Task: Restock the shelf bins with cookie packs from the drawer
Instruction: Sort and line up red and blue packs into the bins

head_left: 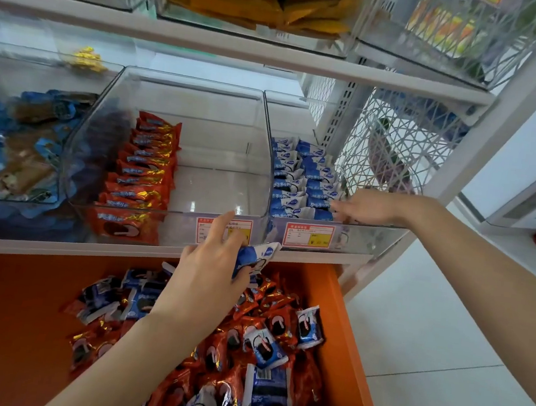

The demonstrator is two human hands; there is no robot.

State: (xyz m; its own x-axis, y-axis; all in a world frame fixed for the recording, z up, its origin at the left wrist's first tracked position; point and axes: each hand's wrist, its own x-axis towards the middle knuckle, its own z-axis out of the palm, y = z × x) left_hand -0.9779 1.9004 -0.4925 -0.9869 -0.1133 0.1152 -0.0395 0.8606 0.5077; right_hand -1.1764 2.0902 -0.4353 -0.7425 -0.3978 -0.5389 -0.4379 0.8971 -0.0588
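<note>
Head view.
- Left hand (208,263): fingers curled round one blue pack (255,257), held above the drawer (11,306).
- Right hand (365,208): fingers straight, resting on blue rows (296,179) in the right bin (363,240).
- Risk: the pack strays into the middle bin (221,183), half-filled with red packs (142,170).
- Drawer: loose red and blue packs, mixed.

I hold one blue-white foil cookie pack (256,255) above the red and blue heap (272,348) in the open orange drawer (11,306); red packs (146,167) line the middle clear plastic bin (221,183), blue-white ones (303,180) the right bin (367,238).
</note>
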